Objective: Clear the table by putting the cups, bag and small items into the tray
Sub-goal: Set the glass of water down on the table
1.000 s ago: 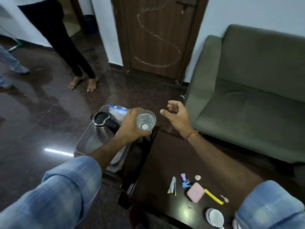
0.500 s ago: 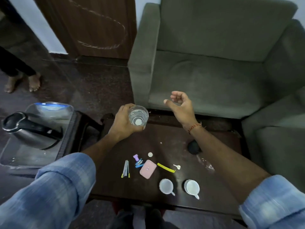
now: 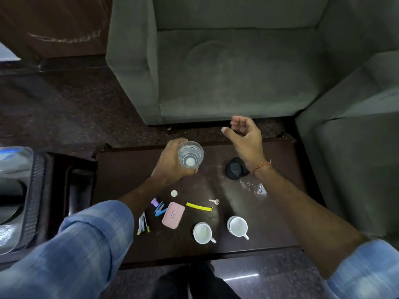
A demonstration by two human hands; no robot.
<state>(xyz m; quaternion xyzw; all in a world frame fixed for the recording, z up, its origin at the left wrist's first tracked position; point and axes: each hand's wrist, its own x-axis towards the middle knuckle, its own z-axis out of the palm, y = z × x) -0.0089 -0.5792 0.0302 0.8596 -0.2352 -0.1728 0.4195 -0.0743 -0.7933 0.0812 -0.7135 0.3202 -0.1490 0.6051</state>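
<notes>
Over the far side of the dark table point(image 3: 121, 169), the left hand point(image 3: 170, 164) grips a clear glass point(image 3: 190, 154) from its side, fingers curled round it, mouth up. To its right, the right hand point(image 3: 246, 137) hangs above the table's far edge holding nothing, fingers loosely curled and thumb out. A black round object point(image 3: 234, 169) sits just under the right wrist, with a crumpled clear bag point(image 3: 254, 187) beside it. On the near half lie the small items: a white disc point(image 3: 174, 193), a key point(image 3: 214, 201), a yellow strip point(image 3: 199, 207), a pink case point(image 3: 173, 215), a blue clip point(image 3: 160, 210) and a purple piece point(image 3: 154, 202). 2 white cups point(image 3: 202, 232) stand near the front edge, well apart from both hands. At the left edge, the metal tray point(image 3: 13, 160) is partly visible, beside the table. A green sofa point(image 3: 237, 72) stands beyond.
</notes>
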